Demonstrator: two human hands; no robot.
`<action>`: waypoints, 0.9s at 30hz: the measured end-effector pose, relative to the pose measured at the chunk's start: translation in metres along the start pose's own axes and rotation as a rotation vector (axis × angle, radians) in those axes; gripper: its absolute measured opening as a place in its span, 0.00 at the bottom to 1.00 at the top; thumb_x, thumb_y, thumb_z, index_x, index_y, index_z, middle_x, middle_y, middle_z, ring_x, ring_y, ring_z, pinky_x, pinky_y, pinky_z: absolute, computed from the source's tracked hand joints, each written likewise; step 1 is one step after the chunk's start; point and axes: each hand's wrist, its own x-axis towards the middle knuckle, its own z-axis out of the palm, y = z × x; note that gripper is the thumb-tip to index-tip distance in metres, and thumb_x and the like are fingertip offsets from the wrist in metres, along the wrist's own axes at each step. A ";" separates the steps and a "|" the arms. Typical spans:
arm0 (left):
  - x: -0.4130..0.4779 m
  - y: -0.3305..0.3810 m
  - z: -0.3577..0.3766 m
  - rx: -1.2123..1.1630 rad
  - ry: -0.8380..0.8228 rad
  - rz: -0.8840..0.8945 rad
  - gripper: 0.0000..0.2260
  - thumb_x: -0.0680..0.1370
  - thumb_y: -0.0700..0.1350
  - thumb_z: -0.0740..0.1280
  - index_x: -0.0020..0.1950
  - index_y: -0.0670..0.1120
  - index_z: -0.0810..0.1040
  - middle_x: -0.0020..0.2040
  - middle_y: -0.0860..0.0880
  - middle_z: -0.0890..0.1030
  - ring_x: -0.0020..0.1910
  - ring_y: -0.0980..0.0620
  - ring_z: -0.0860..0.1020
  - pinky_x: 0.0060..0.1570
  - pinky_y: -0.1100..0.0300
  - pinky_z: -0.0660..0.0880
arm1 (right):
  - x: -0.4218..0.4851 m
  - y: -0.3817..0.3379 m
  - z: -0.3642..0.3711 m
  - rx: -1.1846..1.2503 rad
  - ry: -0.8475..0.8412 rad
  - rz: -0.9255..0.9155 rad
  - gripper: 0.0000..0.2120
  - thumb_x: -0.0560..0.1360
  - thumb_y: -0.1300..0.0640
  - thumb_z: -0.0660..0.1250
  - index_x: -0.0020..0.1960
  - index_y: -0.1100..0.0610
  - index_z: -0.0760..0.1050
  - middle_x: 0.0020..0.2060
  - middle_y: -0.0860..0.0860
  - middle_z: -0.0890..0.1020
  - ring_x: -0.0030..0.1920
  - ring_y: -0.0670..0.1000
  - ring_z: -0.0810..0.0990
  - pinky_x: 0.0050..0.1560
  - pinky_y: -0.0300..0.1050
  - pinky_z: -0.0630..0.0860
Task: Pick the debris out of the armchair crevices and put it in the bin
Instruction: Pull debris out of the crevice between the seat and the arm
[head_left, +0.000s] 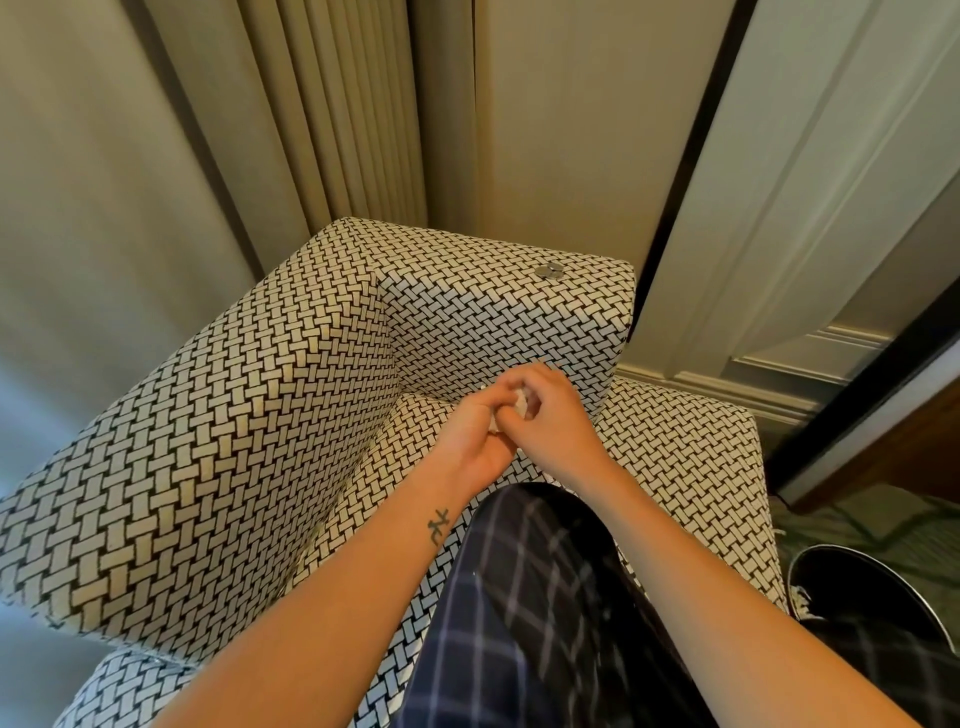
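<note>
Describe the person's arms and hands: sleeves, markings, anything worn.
Both forearms are bare, with no sleeves in view. The left forearm carries a small dark tattoo near the wrist. No watch, bracelet or ring shows on the left hand or the right hand.

soft warm light, fisheye-bent edges
</note>
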 end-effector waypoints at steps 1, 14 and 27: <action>-0.001 0.000 -0.001 -0.004 -0.005 -0.003 0.22 0.74 0.29 0.63 0.69 0.33 0.74 0.66 0.35 0.76 0.53 0.46 0.81 0.51 0.56 0.80 | -0.001 0.002 -0.003 0.016 -0.041 0.015 0.12 0.76 0.59 0.69 0.57 0.48 0.77 0.56 0.42 0.76 0.59 0.42 0.73 0.56 0.36 0.74; -0.007 0.007 0.003 0.019 -0.168 -0.075 0.26 0.74 0.23 0.57 0.72 0.36 0.66 0.69 0.32 0.71 0.63 0.41 0.77 0.65 0.49 0.77 | 0.018 0.004 -0.036 0.057 -0.154 0.059 0.08 0.80 0.53 0.69 0.58 0.47 0.81 0.52 0.40 0.83 0.51 0.38 0.81 0.47 0.32 0.76; 0.002 0.027 0.047 -0.015 -0.159 -0.031 0.19 0.78 0.26 0.58 0.67 0.39 0.71 0.65 0.33 0.75 0.62 0.40 0.78 0.59 0.50 0.78 | 0.051 -0.012 -0.056 0.252 -0.053 0.133 0.08 0.82 0.56 0.66 0.59 0.51 0.81 0.55 0.47 0.83 0.56 0.45 0.81 0.48 0.36 0.78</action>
